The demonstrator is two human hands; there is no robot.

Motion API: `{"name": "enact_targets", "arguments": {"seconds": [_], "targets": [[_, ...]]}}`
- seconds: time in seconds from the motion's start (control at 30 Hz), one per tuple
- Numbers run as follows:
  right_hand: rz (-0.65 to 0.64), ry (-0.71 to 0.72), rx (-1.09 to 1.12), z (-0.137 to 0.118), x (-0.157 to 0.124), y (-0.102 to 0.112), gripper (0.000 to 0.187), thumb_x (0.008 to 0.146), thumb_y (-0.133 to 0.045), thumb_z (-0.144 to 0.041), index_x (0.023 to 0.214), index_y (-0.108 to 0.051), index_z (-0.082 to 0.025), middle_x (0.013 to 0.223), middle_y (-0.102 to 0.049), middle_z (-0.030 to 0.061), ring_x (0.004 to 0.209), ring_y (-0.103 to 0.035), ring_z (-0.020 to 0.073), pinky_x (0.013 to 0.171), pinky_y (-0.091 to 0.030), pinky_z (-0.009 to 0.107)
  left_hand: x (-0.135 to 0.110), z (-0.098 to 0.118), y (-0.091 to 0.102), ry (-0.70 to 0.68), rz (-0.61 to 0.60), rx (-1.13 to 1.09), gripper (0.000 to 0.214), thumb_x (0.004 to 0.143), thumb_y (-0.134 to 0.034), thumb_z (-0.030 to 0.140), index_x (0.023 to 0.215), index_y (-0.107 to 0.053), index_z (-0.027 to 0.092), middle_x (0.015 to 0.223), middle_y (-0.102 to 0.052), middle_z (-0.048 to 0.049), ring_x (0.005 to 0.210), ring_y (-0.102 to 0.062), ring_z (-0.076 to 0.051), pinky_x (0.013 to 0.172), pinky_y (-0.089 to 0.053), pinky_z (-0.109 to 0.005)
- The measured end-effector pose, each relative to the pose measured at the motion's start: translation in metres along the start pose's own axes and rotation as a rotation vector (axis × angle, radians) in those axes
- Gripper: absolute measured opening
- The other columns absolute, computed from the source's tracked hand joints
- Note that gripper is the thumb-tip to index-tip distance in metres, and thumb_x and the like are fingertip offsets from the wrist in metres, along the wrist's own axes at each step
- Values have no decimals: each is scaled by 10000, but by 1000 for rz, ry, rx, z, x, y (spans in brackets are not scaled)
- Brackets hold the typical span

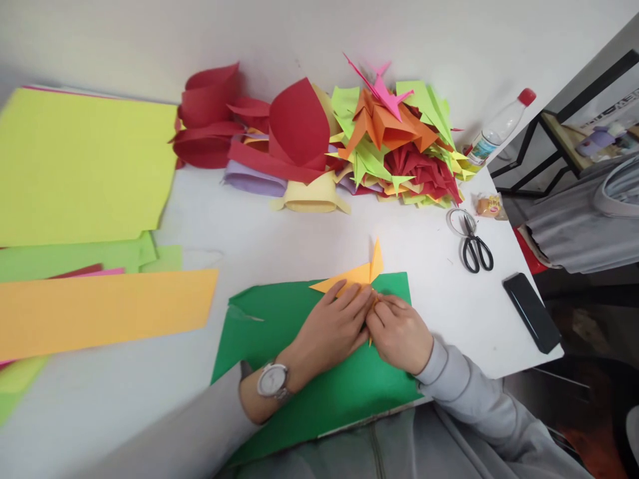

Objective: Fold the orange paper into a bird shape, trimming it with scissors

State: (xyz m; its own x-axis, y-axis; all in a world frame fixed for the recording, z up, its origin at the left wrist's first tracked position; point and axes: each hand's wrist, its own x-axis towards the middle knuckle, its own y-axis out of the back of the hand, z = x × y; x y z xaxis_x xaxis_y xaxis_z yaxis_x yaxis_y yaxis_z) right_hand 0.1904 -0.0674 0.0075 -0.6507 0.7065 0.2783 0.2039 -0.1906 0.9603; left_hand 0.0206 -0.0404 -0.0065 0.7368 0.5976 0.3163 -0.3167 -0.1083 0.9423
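A yellow-orange folded paper figure [357, 273] with pointed tips lies over a green sheet [259, 359]. My left hand [332, 326], with a watch on its wrist, rests across the lower part of the figure and holds it, fingers close together. Beside it, my right hand [399, 332] is closed in a pinch on the near part of the same paper. A small orange tip pokes out below the fingers. Most of the near folds are hidden under both hands.
Yellow sheets [84, 166] and an orange strip [110, 309] lie left. Red paper shapes [299, 126] and a pile of folded pieces [394, 140] stand along the wall. To the right are a bottle [492, 140], black-handled scissors [476, 249], a wrapped snack [489, 205] and a phone [532, 313].
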Motion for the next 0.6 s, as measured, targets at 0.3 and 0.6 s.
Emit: {"name": "enact_targets", "arguments": {"seconds": [0.3, 0.6], "targets": [[-54, 13, -12, 1, 7, 5, 192, 857, -443, -118, 774, -615, -144, 728, -589, 83, 746, -590, 206, 900, -501, 354, 4, 0, 2, -7, -6, 17, 369, 919, -497, 391, 1120, -680, 143, 1143, -664, -108, 1031, -548, -268, 1074, -296, -481], [-19, 24, 4, 2, 0, 5, 222, 891, -411, -107, 836, -626, -121, 759, -599, 90, 802, -596, 203, 941, -494, 343, 7, -1, 6, 13, 3, -22, 353, 908, -491, 343, 1114, -651, 106, 1066, -674, -112, 980, -569, -260, 1050, -321, -490]]}}
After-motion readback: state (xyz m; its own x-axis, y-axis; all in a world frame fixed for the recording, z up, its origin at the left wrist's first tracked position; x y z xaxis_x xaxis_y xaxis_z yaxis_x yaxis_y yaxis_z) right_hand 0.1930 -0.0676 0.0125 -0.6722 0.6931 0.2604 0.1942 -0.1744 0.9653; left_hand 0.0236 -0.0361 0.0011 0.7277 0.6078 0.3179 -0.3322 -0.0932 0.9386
